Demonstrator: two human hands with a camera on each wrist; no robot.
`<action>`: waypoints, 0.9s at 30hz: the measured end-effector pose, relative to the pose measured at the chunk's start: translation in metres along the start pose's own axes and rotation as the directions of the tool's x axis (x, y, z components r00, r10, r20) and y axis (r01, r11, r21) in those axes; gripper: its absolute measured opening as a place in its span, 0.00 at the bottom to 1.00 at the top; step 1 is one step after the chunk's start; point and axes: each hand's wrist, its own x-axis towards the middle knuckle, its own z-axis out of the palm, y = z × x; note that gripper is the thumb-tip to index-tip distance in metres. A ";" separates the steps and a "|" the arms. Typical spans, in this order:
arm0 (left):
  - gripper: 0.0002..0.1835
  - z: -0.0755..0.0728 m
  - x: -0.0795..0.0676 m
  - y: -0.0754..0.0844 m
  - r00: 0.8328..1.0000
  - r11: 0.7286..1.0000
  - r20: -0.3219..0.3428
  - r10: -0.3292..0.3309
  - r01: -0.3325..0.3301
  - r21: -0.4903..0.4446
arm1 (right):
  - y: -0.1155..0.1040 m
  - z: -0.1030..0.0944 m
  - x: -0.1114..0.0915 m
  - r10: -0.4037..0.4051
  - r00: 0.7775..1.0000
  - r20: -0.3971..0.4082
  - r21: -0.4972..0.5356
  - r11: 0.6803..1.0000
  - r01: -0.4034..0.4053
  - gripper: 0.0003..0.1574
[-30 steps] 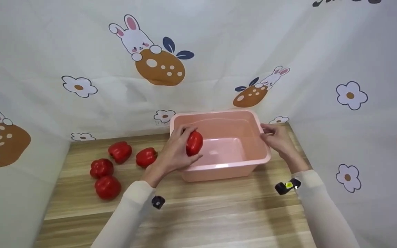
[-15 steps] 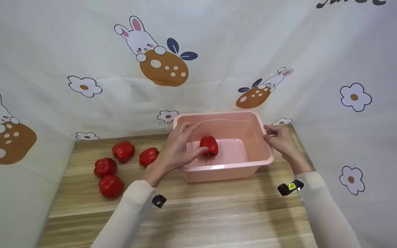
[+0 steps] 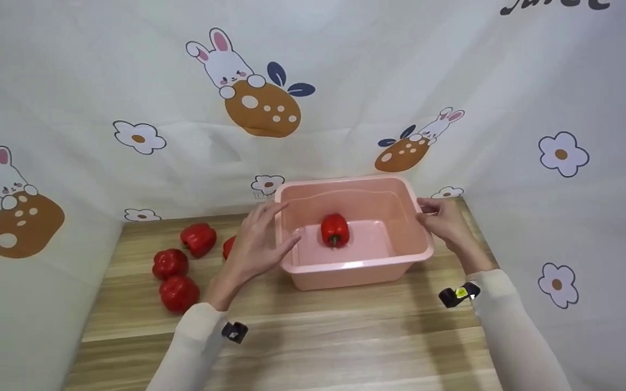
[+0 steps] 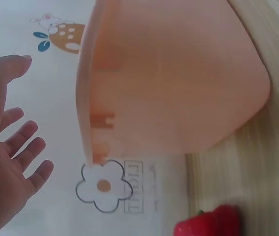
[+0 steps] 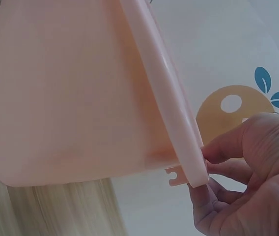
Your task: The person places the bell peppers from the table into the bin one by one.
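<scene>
A pink plastic basin (image 3: 364,265) stands on the wooden table, and one red bell pepper (image 3: 335,230) lies inside it, stem toward me. My right hand (image 3: 443,221) pinches the basin's right rim; in the right wrist view the thumb and fingers (image 5: 223,147) close on the rim's corner. My left hand (image 3: 256,241) holds nothing, its fingers spread, just off the basin's left rim. The left wrist view shows that palm and its parted fingers (image 4: 31,142) beside the basin's wall (image 4: 179,83). Another red bell pepper (image 3: 228,247) is partly hidden behind the left hand.
To the left on the wooden table (image 3: 313,336) lie three more red bell peppers, one at the back (image 3: 199,239), one in the middle (image 3: 170,264) and one in front (image 3: 179,294). A white patterned cloth (image 3: 335,65) hangs close behind the basin and along both sides.
My left hand has let go of the bell pepper, which now lies on the basin's floor, and has drawn back left past the rim. The right hand keeps its grip on the rim.
</scene>
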 end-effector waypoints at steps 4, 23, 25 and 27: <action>0.38 -0.004 -0.013 -0.014 0.999 0.999 -0.013 -0.040 0.040 -0.013 | 0.001 -0.002 0.000 -0.021 1.000 0.007 0.041 0.999 0.020 0.31; 0.38 -0.031 -0.082 -0.085 0.977 0.980 -0.068 -0.201 0.201 -0.003 | -0.003 -0.007 0.004 0.088 0.994 0.067 -0.030 0.996 -0.086 0.34; 0.37 -0.031 -0.090 -0.092 0.972 0.975 -0.082 -0.220 0.220 0.001 | -0.003 -0.009 0.005 0.088 0.994 0.068 -0.037 0.996 -0.086 0.34; 0.36 -0.029 -0.095 -0.099 0.970 0.975 -0.101 -0.222 0.224 0.008 | -0.003 -0.010 0.005 0.083 0.995 0.063 -0.045 0.996 -0.081 0.33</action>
